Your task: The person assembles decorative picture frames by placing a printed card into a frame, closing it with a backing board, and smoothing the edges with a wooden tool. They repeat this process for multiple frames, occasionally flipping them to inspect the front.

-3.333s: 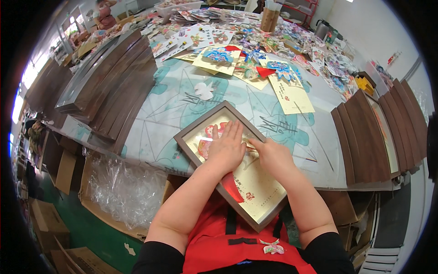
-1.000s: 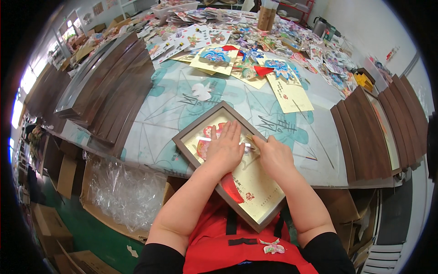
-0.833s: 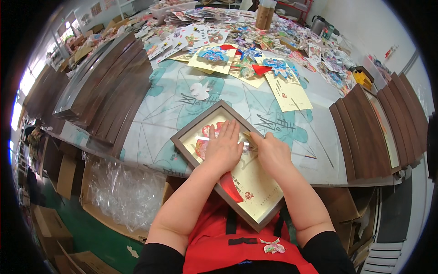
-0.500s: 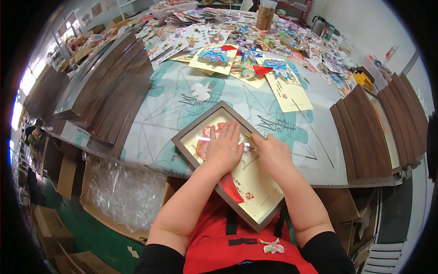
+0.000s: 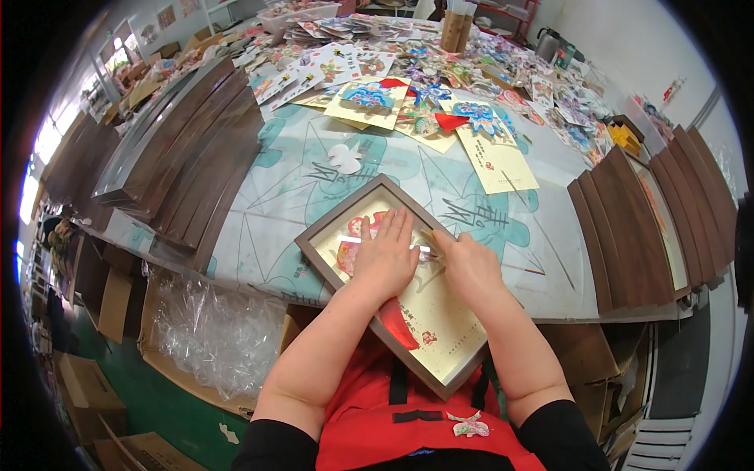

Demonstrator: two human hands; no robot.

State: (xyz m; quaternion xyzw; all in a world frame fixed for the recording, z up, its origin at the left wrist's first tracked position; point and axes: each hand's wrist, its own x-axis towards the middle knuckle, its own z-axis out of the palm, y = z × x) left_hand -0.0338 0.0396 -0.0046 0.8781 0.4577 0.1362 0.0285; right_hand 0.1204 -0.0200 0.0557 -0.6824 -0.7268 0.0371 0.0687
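Note:
A dark brown picture frame lies tilted, overhanging the table's near edge toward my red apron. Inside it is a cream backing card with a red and pink cut-out figure and a red ribbon. My left hand lies flat with fingers stretched over the figure, hiding part of it. By the frame's right side my right hand is closed, its fingers curled round something slim; only a small yellowish bit shows at the fingertips, so its kind is unclear.
Stacks of brown frames stand at the left and right. Cream cards with blue flower cut-outs lie beyond, before a heap of paper pieces. A white cut-out rests on the table sheet. A carton of clear plastic stands below left.
Almost nothing differs. My right hand and forearm have shifted very slightly at the frame's right side; my left hand stays flat in place.

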